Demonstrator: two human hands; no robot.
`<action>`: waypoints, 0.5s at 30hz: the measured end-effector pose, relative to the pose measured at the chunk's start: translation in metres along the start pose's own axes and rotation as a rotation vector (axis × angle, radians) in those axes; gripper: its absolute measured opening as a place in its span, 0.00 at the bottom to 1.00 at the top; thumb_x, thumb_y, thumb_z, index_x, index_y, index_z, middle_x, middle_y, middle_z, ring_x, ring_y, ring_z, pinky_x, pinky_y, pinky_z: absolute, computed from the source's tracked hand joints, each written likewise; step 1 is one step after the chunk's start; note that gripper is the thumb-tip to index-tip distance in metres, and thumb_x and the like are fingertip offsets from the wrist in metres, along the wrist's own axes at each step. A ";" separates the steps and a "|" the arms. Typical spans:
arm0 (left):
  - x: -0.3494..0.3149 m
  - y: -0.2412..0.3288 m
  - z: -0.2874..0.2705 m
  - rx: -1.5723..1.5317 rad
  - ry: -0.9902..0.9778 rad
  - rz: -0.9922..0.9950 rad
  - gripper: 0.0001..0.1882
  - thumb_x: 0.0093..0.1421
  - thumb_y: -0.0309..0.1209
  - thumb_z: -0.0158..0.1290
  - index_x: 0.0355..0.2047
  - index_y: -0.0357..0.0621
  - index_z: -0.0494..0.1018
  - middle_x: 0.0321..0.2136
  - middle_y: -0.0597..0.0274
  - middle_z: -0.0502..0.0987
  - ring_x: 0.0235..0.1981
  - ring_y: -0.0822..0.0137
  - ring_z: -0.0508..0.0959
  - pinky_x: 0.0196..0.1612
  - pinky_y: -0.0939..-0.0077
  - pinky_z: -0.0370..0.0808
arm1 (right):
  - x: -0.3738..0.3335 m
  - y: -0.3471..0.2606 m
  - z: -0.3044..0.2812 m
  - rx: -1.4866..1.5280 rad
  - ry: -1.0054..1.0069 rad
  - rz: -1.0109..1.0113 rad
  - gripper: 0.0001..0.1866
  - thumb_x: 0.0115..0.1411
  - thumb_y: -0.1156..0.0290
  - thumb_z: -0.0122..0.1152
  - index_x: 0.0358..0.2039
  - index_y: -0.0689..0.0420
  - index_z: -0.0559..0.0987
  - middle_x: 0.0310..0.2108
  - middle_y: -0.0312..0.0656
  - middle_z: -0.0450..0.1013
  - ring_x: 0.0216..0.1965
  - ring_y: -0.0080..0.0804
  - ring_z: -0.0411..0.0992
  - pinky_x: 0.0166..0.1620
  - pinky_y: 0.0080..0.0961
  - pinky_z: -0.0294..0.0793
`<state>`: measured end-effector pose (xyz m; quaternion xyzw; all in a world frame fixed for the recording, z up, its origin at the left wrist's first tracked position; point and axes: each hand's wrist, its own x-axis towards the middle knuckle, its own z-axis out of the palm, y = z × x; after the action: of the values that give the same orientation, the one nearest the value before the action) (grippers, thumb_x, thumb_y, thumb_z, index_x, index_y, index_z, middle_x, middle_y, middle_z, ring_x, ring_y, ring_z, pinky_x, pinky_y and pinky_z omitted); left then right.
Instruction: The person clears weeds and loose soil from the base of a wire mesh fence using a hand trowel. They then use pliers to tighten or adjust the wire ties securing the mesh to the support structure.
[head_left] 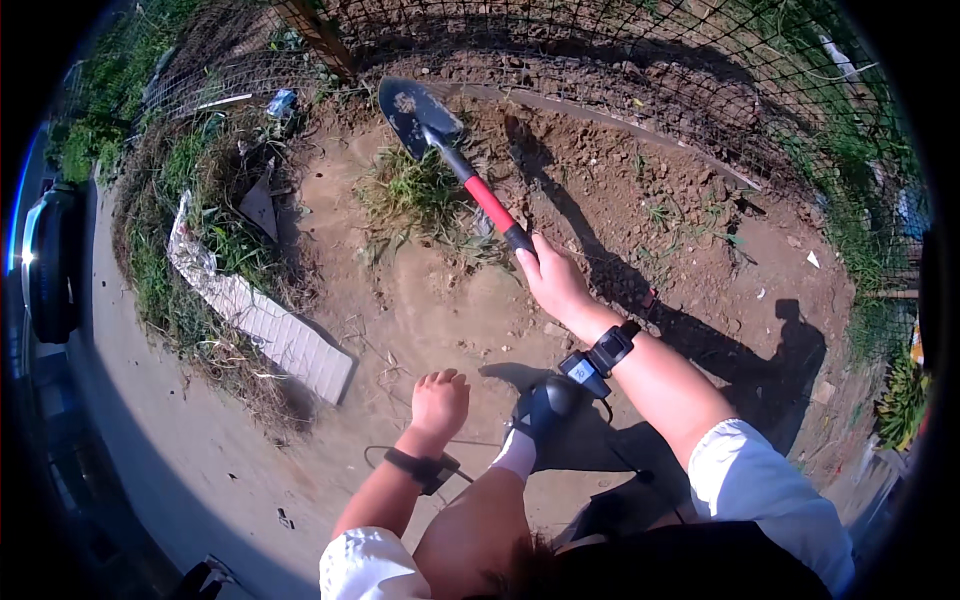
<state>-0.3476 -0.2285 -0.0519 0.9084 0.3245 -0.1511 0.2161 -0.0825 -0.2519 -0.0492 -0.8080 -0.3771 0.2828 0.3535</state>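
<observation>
My right hand (552, 279) is wrapped round the end of a short shovel (487, 201) with a red and black handle. Its dark, pointed blade (413, 112) has soil stuck on it and points away from me to the upper left. Beneath the shaft and blade grows a clump of grass (412, 192), partly covered by the shovel. Whether the blade touches the ground I cannot tell. My left hand (440, 405) is curled into a loose fist over bare dirt, with nothing seen in it. Both wrists wear dark bands with small devices.
A wire mesh fence (640, 40) with a wooden post (318, 38) runs along the far side. Loose clods (640, 165) lie on the right. On the left are a pale ridged panel (270, 325), weeds and a paved strip (130, 370). My dark shoe (548, 408) stands near the middle.
</observation>
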 end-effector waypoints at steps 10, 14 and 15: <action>0.027 0.031 -0.009 -0.057 0.044 0.082 0.10 0.56 0.34 0.50 0.36 0.46 0.76 0.38 0.61 0.77 0.42 0.59 0.75 0.46 0.62 0.69 | -0.029 0.037 0.008 -0.315 -0.201 -0.060 0.15 0.62 0.58 0.48 0.37 0.58 0.66 0.19 0.53 0.72 0.24 0.56 0.72 0.27 0.49 0.69; 0.033 0.047 -0.008 -0.108 0.086 0.146 0.11 0.56 0.34 0.50 0.36 0.45 0.76 0.38 0.61 0.76 0.42 0.58 0.75 0.47 0.63 0.69 | -0.006 0.051 -0.004 -0.305 0.016 -0.034 0.15 0.61 0.58 0.49 0.36 0.57 0.68 0.20 0.53 0.72 0.25 0.56 0.72 0.27 0.48 0.69; 0.032 0.046 -0.007 -0.107 0.081 0.149 0.11 0.56 0.34 0.50 0.36 0.45 0.76 0.38 0.61 0.76 0.42 0.58 0.75 0.47 0.63 0.69 | 0.002 0.049 -0.012 -0.335 -0.018 0.013 0.15 0.61 0.58 0.50 0.36 0.58 0.68 0.19 0.53 0.72 0.25 0.55 0.72 0.27 0.48 0.69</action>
<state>-0.2924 -0.2403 -0.0461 0.9226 0.2720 -0.0800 0.2615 -0.0525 -0.2770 -0.0815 -0.8555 -0.4169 0.2254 0.2087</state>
